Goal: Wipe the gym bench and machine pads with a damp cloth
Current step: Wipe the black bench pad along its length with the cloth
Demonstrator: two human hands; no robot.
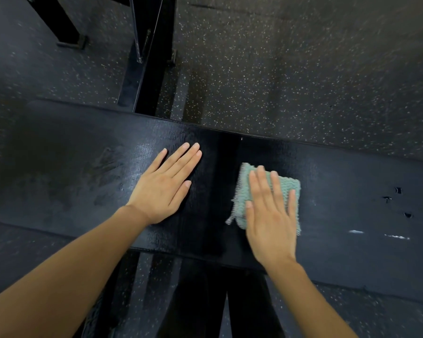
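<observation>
Pressing a green cloth [266, 191] flat under spread right hand [270, 215] fingers, a person is wiping the bench [352, 203], left hand [165, 184] flat beside; left of it looks damp, while white marks [376, 234] rightward likely remain.

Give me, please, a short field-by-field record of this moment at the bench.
surface: black bench pad, in two sections with a narrow gap between them
left hand: flat, fingers straight, resting on the section left of the gap
right hand: flat, fingers straight, pressing on the cloth
cloth: teal, folded, on the right section just beside the gap
damage: small tears and white streaks on the right section
floor: dark, speckled
</observation>
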